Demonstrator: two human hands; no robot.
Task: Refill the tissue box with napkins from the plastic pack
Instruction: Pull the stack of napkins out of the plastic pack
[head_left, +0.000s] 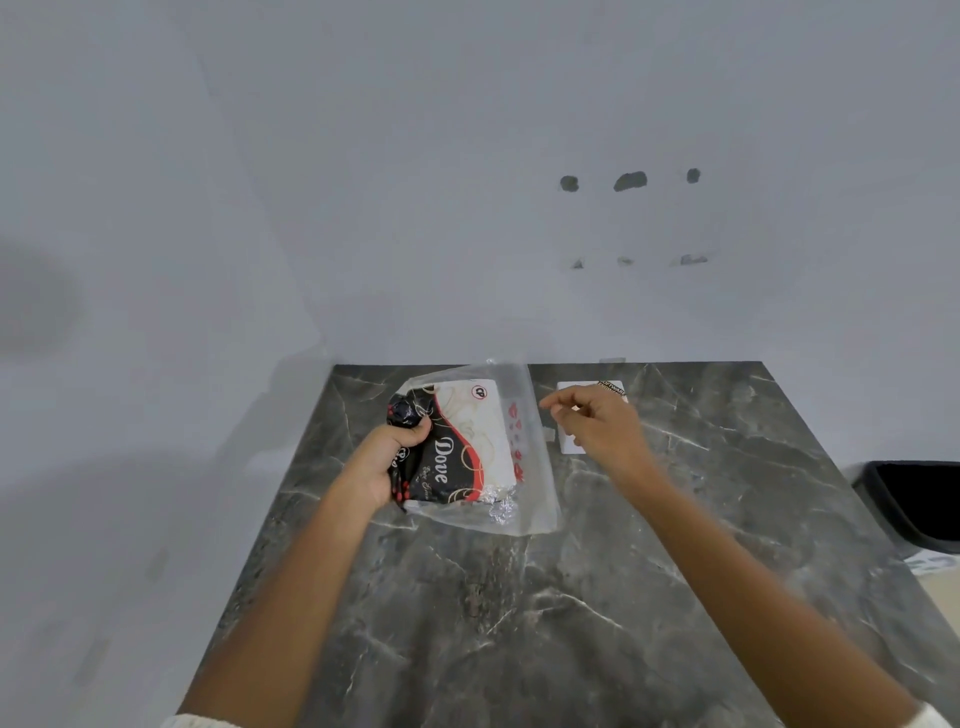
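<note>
On the dark marble countertop (571, 597), near its far edge, lies the plastic napkin pack (467, 447), printed "Dove", its clear film loose around a white napkin stack. Left hand (387, 457) is clamped on the pack's bunched black end. Right hand (597, 426) hovers just beside the pack, fingers loosely apart, holding nothing. Beneath that hand sits a white box-like object (571, 389), possibly the tissue box; its contents are hidden. Risk: pulling the slack film could tear it unevenly or spill napkins across the counter.
</note>
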